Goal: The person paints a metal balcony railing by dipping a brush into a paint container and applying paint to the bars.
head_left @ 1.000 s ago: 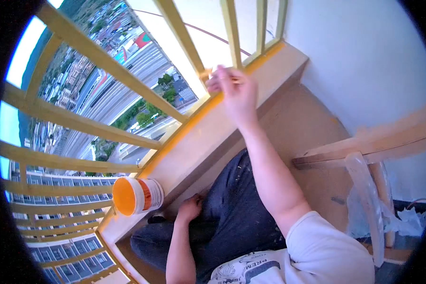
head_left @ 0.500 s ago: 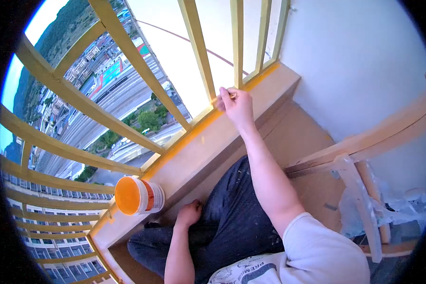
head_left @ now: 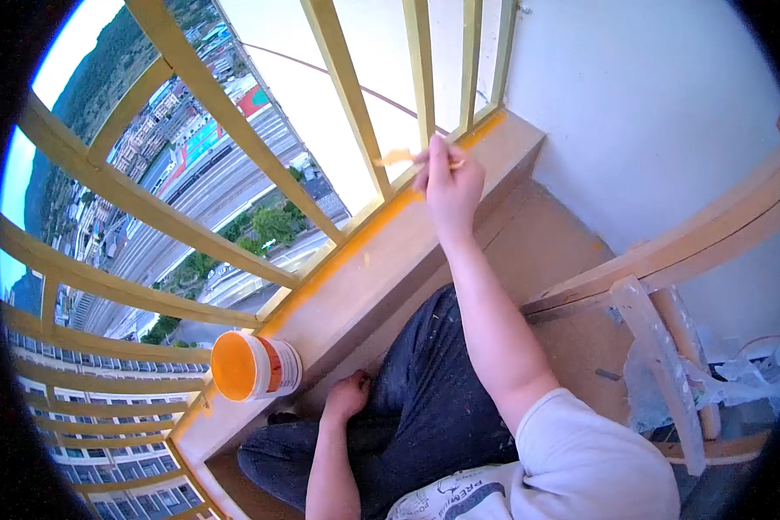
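My right hand [head_left: 452,178] is closed round a small brush [head_left: 397,158], whose yellow-orange tip lies against or just beside a yellow railing bar [head_left: 347,91]. Below it, a strip of orange paint [head_left: 355,244] runs along the base of the railing on the ledge [head_left: 381,270]. My left hand [head_left: 348,397] rests beside my dark trousers near the ledge's inner side, fingers curled; whether it holds anything is hidden. A white bucket [head_left: 283,368] with an orange inside lies tilted or stands on the ledge, left of that hand.
A white wall [head_left: 633,113] rises at the right. A wooden beam [head_left: 676,234] and a plastic-wrapped frame [head_left: 663,373] stand at the lower right, over the brown floor [head_left: 555,225]. Beyond the railing, roads and buildings show far below.
My right hand has lifted a little off the railing's base, and the brush tip now shows higher, by the bar. My left hand stays beside my leg.
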The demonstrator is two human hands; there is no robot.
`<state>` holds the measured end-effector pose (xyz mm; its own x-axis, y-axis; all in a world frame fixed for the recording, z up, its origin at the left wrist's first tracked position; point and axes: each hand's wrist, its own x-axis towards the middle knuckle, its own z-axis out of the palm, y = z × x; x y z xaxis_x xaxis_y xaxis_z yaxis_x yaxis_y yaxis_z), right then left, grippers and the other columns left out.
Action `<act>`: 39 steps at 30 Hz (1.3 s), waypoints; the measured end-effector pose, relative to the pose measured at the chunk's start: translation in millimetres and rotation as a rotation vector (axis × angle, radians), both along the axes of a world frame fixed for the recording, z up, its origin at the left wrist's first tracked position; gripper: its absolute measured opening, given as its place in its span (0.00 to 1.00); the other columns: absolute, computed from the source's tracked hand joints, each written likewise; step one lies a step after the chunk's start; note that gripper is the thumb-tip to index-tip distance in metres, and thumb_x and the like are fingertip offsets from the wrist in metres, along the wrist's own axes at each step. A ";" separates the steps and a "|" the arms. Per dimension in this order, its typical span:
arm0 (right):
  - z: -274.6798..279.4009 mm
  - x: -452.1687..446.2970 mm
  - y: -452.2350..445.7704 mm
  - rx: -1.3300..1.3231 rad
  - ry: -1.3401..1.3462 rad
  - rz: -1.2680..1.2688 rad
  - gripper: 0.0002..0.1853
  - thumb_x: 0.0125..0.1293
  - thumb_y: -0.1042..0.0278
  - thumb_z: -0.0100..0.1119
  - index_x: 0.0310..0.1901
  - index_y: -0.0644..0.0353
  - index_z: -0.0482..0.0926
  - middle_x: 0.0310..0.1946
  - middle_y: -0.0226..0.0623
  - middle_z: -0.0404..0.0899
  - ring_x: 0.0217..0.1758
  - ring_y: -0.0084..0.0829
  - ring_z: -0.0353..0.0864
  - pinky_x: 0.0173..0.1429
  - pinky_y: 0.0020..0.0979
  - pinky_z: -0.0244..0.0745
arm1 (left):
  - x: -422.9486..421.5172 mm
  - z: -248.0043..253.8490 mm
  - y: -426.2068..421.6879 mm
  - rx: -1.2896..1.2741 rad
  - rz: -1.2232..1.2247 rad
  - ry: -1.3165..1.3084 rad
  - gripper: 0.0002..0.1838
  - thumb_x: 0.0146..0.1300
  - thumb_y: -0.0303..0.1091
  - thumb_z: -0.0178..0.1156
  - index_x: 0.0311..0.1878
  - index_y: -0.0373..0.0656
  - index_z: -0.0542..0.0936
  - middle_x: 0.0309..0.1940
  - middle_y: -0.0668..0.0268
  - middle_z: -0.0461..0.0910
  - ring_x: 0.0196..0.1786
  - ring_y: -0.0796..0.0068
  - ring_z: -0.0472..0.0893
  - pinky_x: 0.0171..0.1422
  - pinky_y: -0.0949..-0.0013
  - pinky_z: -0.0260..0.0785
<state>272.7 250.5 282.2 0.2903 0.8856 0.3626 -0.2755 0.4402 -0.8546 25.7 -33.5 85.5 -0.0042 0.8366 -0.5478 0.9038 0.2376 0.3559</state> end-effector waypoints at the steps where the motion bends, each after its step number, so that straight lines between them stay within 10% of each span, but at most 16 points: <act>1: -15.6 -2.3 7.2 -0.145 -0.131 0.063 0.21 0.79 0.56 0.57 0.32 0.64 0.83 0.20 0.33 0.83 0.20 0.21 0.79 0.25 0.21 0.73 | 0.3 -1.2 2.7 -0.008 -0.005 0.005 0.18 0.70 0.44 0.54 0.57 0.47 0.80 0.50 0.46 0.84 0.54 0.41 0.82 0.59 0.44 0.75; 6: 7.7 -17.9 7.6 0.027 0.272 0.126 0.21 0.76 0.54 0.61 0.34 0.65 0.86 0.21 0.37 0.85 0.26 0.23 0.87 0.28 0.22 0.80 | 1.2 -2.0 2.5 -0.023 0.009 0.002 0.19 0.70 0.44 0.54 0.59 0.46 0.79 0.50 0.45 0.84 0.54 0.39 0.82 0.59 0.42 0.74; 12: -23.4 -2.1 13.5 -0.242 -0.253 0.198 0.21 0.78 0.55 0.59 0.37 0.67 0.87 0.21 0.34 0.84 0.21 0.20 0.81 0.28 0.22 0.76 | 1.8 -1.2 1.8 -0.013 0.034 -0.009 0.19 0.70 0.44 0.54 0.59 0.47 0.80 0.50 0.45 0.84 0.54 0.40 0.82 0.60 0.42 0.74; 17: 6.1 -1.9 4.2 0.116 0.082 -0.097 0.23 0.76 0.52 0.61 0.33 0.66 0.87 0.18 0.31 0.83 0.20 0.19 0.81 0.26 0.24 0.74 | -1.2 -1.3 -3.7 0.012 0.012 0.007 0.18 0.71 0.45 0.54 0.58 0.48 0.80 0.50 0.46 0.84 0.54 0.41 0.82 0.60 0.43 0.74; 20: -27.7 14.9 14.9 -0.261 -0.964 0.040 0.21 0.76 0.54 0.61 0.32 0.64 0.87 0.19 0.33 0.84 0.20 0.23 0.81 0.28 0.24 0.75 | 2.7 6.3 1.6 -0.019 0.039 0.001 0.18 0.71 0.45 0.54 0.58 0.49 0.80 0.50 0.46 0.84 0.55 0.41 0.82 0.60 0.43 0.74; 22: -43.8 -1.4 22.4 -0.351 -0.965 0.155 0.21 0.77 0.55 0.59 0.29 0.63 0.86 0.18 0.33 0.84 0.20 0.23 0.81 0.28 0.24 0.74 | 4.6 8.7 1.8 -0.027 0.027 0.002 0.18 0.71 0.45 0.54 0.58 0.49 0.80 0.51 0.46 0.84 0.55 0.42 0.82 0.60 0.43 0.74; 25: -8.0 -6.0 2.1 -0.044 -0.189 0.001 0.23 0.78 0.57 0.57 0.26 0.60 0.87 0.16 0.32 0.82 0.20 0.21 0.82 0.28 0.22 0.75 | 7.6 14.1 5.0 -0.041 0.035 0.030 0.18 0.71 0.45 0.53 0.57 0.49 0.80 0.51 0.46 0.84 0.54 0.41 0.82 0.60 0.43 0.75; 30: -29.2 -0.1 12.1 -0.158 -0.726 -0.014 0.24 0.77 0.53 0.58 0.27 0.61 0.86 0.15 0.32 0.82 0.18 0.22 0.82 0.27 0.24 0.74 | -4.3 -16.2 -1.2 -0.015 0.003 0.040 0.18 0.72 0.46 0.52 0.58 0.50 0.80 0.52 0.47 0.84 0.55 0.41 0.82 0.61 0.43 0.74; 35: 67.5 -12.3 29.4 0.105 -0.466 -0.092 0.30 0.77 0.48 0.56 0.18 0.59 0.83 0.14 0.31 0.81 0.19 0.26 0.83 0.30 0.29 0.74 | -1.4 -11.2 -2.0 -0.009 0.025 -0.020 0.18 0.71 0.45 0.52 0.58 0.50 0.80 0.50 0.46 0.84 0.54 0.41 0.83 0.60 0.42 0.75; 39: 167.8 -13.4 15.8 0.584 -0.133 -0.119 0.24 0.79 0.50 0.54 0.33 0.61 0.88 0.24 0.34 0.87 0.27 0.23 0.87 0.33 0.26 0.76 | -4.1 -15.2 -0.4 -0.016 -0.001 -0.017 0.19 0.71 0.46 0.52 0.59 0.51 0.80 0.51 0.46 0.84 0.55 0.42 0.83 0.61 0.43 0.75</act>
<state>259.3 266.2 450.0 0.2941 0.4933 0.8186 -0.1029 0.8679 -0.4860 21.6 -33.9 70.3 0.0062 0.8280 -0.5607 0.8981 0.2420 0.3673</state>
